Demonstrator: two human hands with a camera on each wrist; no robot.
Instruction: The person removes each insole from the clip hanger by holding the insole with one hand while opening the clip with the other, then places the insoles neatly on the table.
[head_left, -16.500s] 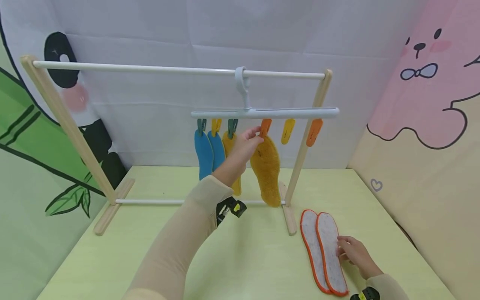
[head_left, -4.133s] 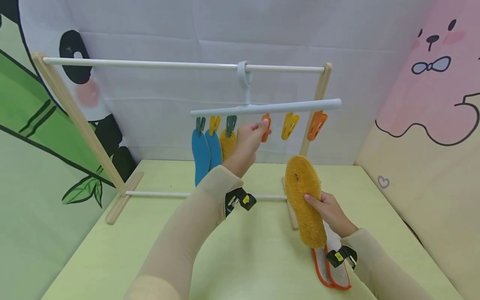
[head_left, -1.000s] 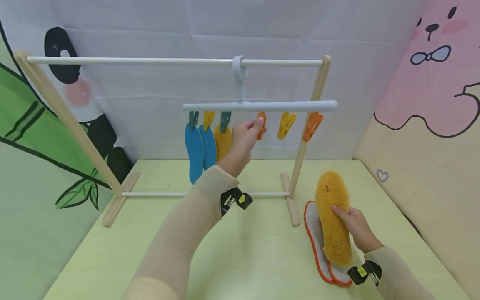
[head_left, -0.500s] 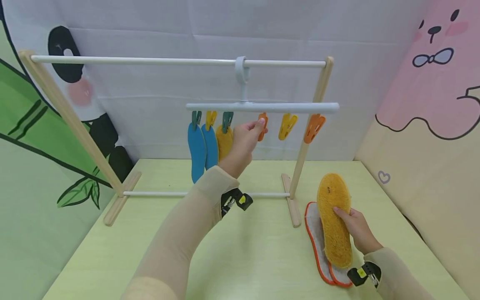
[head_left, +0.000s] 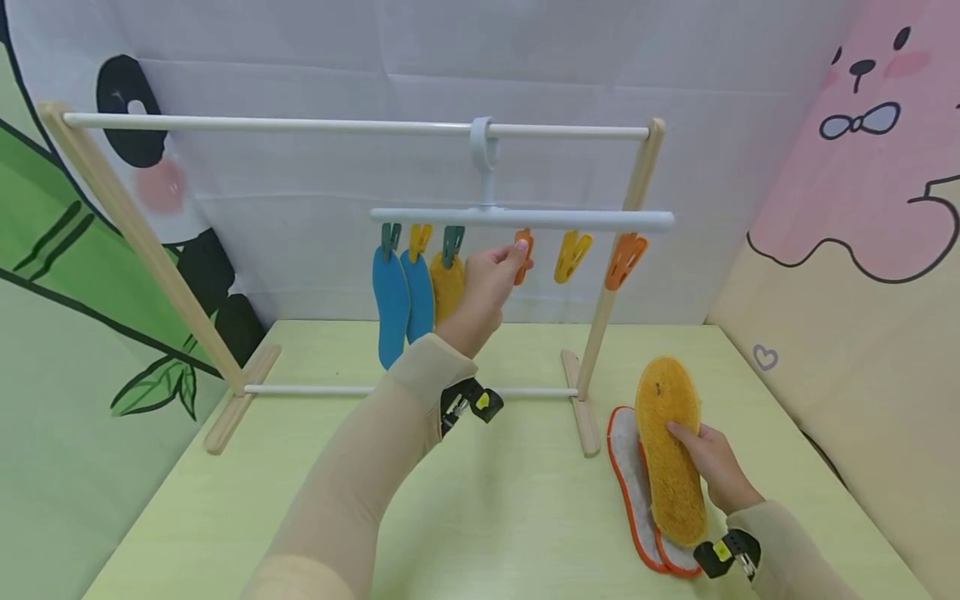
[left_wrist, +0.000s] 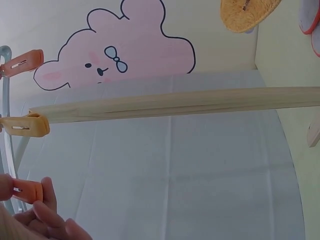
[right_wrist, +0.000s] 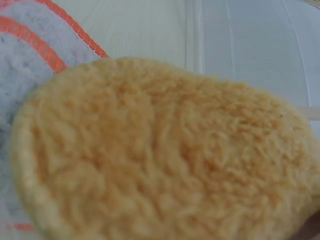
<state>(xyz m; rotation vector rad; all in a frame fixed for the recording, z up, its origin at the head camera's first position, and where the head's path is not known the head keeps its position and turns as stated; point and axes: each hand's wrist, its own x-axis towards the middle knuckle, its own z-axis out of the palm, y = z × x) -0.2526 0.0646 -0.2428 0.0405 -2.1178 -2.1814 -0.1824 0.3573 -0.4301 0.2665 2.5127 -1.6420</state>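
Note:
In the head view my left hand pinches an orange clothespin under the white hanger bar. The left wrist view has the same orange clip between thumb and fingers, nothing in its jaws. At the lower right, my right hand grips a fuzzy mustard-yellow insole, thumb on its face. That insole overlaps two white insoles with orange-red edging on the table; its fleecy surface fills most of the right wrist view. Two blue insoles and another yellow insole, partly hidden by my hand, hang from clips.
A yellow clothespin and an orange one at the end hang bare. The hanger hooks over the rack's white top rod. Wooden legs and a low white rod stand on the pale table.
Much earlier, the fuzzy yellow insole hung at the orange clip my left hand pinches. My right hand took it, then brought it down and right over the white insoles. Little has moved in the last second.

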